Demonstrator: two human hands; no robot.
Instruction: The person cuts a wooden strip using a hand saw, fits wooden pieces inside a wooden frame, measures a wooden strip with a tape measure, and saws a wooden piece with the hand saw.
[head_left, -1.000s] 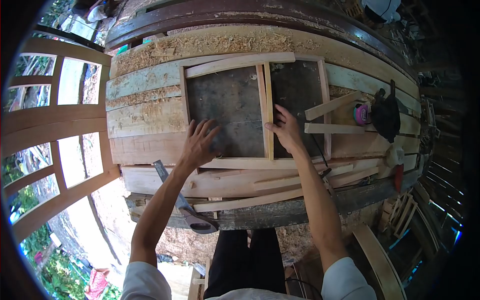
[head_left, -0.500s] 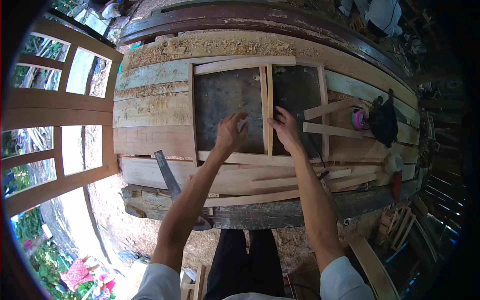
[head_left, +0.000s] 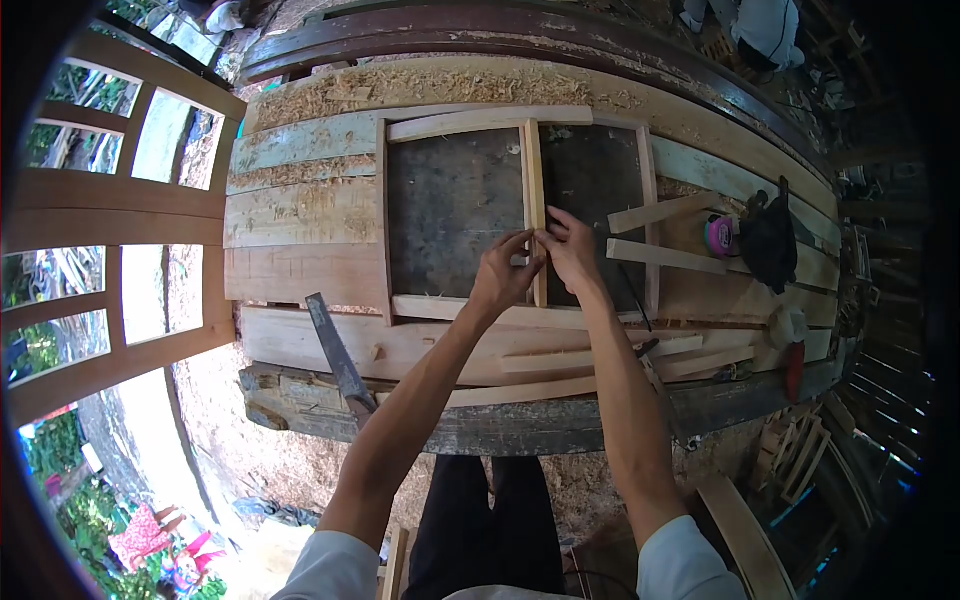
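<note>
A rectangular wooden frame (head_left: 385,220) lies over a dark panel (head_left: 450,210) on the plank bench. Two upright slats, the right one a yellowish slat (head_left: 536,180), stand side by side across its middle. My left hand (head_left: 505,272) has its fingers closed around the slats from the left, thumb and fingertips near my right hand. From the right, my right hand (head_left: 573,252) grips the yellowish slat between thumb and fingers. Two short wood pieces (head_left: 665,255) lie across the frame's right side.
A handsaw (head_left: 338,350) lies at the bench's front left. A pink tape roll (head_left: 720,235) and a black cloth (head_left: 768,240) are at the right. Loose strips (head_left: 550,390) lie along the front. A wooden lattice (head_left: 120,215) stands left. People are partly visible beyond.
My left hand has moved right, from over the dark panel to the slats, and its fingers have closed there. My right hand has stayed at the yellowish slat.
</note>
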